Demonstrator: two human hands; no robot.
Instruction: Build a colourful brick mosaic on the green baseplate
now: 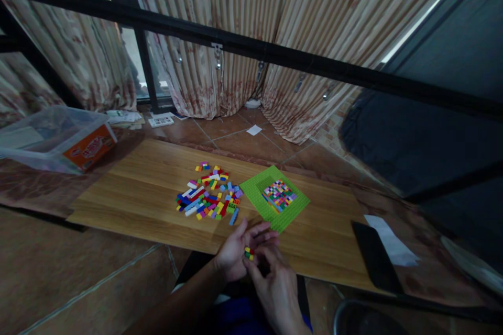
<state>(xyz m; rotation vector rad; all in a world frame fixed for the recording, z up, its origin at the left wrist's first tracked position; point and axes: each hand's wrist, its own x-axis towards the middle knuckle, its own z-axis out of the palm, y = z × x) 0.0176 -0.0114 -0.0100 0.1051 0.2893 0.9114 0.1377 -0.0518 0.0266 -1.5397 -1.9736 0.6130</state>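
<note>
My left hand (234, 251) is cupped palm up at the near edge of a wooden board (133, 193), with a few small coloured bricks (249, 253) resting in it. The fingers of my right hand (275, 282) pinch at those bricks from the right. Just beyond my hands lies a green baseplate (259, 196) with a patch of mixed coloured bricks (279, 194) fixed in its middle. To its left a loose pile of coloured bricks (210, 196) is spread on the board.
A clear plastic bin with an orange box (88, 149) stands at the far left. A black phone (375, 261) and a white paper (393, 243) lie at the right. Striped curtains (236, 36) and a black rail (251, 49) are behind the board.
</note>
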